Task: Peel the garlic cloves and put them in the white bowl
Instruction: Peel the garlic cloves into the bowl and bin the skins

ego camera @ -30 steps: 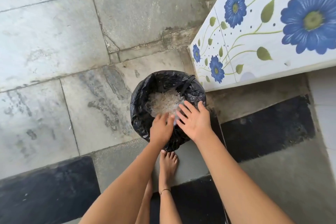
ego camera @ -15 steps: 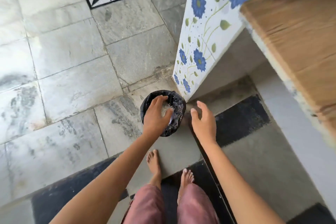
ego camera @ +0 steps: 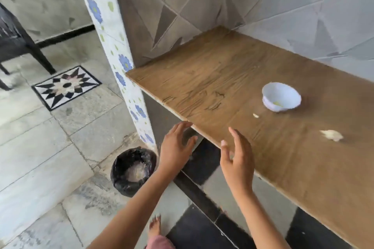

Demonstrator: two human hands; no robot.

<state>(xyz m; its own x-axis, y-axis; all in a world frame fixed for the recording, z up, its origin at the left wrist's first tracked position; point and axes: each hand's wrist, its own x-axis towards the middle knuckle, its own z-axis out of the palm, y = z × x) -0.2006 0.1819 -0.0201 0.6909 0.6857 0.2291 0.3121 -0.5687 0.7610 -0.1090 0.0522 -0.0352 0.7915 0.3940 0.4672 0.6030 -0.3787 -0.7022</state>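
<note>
Both hands had been down over the black-lined bin (ego camera: 119, 176) a moment before. Now they had risen to the front edge of the wooden counter (ego camera: 222, 79), and the bin sat behind them on the floor with pale skins heaped inside. The left hand (ego camera: 176, 147) hung just off the edge with its fingers spread and slack, holding nothing. The right hand (ego camera: 236, 161) was over the board, fingers apart and lightly bent, also empty. Further along the counter stood the white bowl (ego camera: 283, 92) with something yellowish at its bottom (ego camera: 277, 103). A small garlic piece (ego camera: 255, 115) lay just beside it, and a larger garlic lump (ego camera: 332, 135) lay well apart toward the near edge. I judged the skins were dumped and the peeling was about to resume, most likely with the right hand going for the larger lump.
</note>
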